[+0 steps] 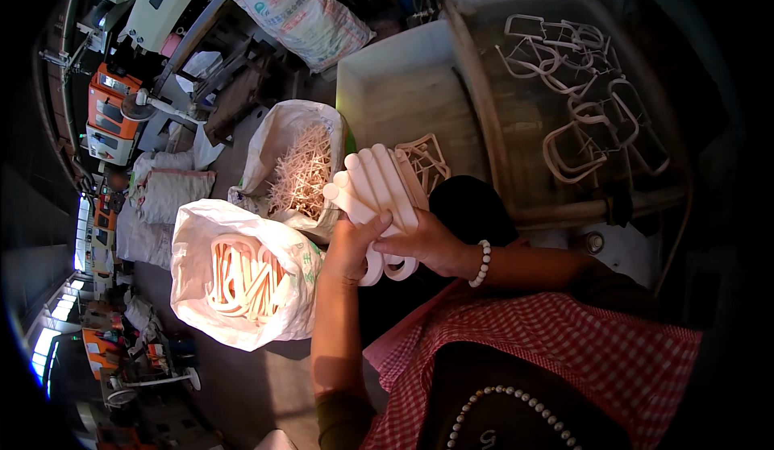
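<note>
A fanned bundle of pale cream plastic handles (379, 188), rounded bars with curved ends, is held up in front of me. My left hand (353, 248) is closed round its near left side, thumb lying across the bars. From the right, my right hand (431, 244) grips the same bundle, its thumb close to the other one. Curved handle ends stick out below my fingers. Just left of my left hand, an open white woven sack (298, 289) contains many similar handles (250, 277). Behind the bundle, more pale frame-like pieces (427, 156) lie in a whitish bin (363, 87).
Beyond the near sack stands another open sack (262, 148) of thin pinkish plastic scraps (306, 172). At right, a large tub (484, 87) contains several looped plastic pieces (576, 148) with thin stems. A full printed sack (294, 15) stands at the back; orange-and-white machines (113, 116) line the left.
</note>
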Demonstrator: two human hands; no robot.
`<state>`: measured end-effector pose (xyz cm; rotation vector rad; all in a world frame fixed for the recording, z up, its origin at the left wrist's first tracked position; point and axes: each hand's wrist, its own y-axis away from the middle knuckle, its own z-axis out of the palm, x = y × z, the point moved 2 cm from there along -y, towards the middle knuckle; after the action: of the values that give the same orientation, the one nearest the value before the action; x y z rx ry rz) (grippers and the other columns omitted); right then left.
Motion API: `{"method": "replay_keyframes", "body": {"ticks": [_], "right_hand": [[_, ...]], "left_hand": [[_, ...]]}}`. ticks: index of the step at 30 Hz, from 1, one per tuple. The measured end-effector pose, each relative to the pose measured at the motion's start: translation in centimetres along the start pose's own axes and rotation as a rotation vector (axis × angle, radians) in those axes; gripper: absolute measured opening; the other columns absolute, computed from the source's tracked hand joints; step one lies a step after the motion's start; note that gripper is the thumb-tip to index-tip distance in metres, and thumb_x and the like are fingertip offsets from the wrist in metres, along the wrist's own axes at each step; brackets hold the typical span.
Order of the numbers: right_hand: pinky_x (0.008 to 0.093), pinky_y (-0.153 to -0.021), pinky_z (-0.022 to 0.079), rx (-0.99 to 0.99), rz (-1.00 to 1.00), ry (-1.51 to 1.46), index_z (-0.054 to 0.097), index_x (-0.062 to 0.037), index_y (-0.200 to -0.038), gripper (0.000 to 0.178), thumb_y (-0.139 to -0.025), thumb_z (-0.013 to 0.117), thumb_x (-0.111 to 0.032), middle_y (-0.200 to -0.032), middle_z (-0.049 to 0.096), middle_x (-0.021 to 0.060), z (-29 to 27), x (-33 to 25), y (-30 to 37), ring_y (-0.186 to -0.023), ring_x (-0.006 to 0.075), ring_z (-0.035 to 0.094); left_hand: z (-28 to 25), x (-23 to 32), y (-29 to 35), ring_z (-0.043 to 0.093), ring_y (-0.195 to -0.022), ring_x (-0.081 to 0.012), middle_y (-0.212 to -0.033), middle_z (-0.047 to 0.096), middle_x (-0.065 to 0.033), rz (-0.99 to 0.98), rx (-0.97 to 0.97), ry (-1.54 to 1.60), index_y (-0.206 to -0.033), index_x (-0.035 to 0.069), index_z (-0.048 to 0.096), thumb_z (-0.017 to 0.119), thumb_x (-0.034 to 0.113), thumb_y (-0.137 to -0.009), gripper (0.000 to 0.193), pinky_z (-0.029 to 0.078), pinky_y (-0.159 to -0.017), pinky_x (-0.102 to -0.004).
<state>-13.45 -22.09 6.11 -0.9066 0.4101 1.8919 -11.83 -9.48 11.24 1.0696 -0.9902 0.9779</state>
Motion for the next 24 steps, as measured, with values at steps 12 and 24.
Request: {"method": "replay_keyframes", "body": {"ticks": [12, 24], "right_hand": [[0.0271, -0.077, 0.051, 0.011, -0.251, 0.647, 0.061, 0.0012, -0.105, 0.035, -0.083, 0.072, -0.023, -0.099, 0.063, 0.0105, -5.9, -2.2, 1.6, -0.088, 0.0152, 0.063], [0.0367, -0.071, 0.050, 1.255, 0.399, 1.246, 0.063, -0.0015, -0.101, 0.039, -0.081, 0.069, -0.034, -0.090, 0.066, 0.0132, -32.7, -7.5, 32.1, -0.078, 0.0268, 0.064]], "left_hand": [[1.6, -0.8, -2.9, 0.064, -0.082, -0.0218, -0.095, 0.064, -0.0125, -0.044, 0.197, -0.079, -0.113, -0.005, 0.055, 0.064, 0.005, -0.081, 0.035, 0.053, -0.071, -0.0319], [-4.2, -0.8, -3.8, 0.061, -0.073, -0.0211, -0.081, 0.060, -0.0078, -0.095, 0.261, -0.072, -0.106, 0.005, 0.055, 0.066, 0.020, -0.081, 0.031, 0.050, -0.062, -0.0314]]}}
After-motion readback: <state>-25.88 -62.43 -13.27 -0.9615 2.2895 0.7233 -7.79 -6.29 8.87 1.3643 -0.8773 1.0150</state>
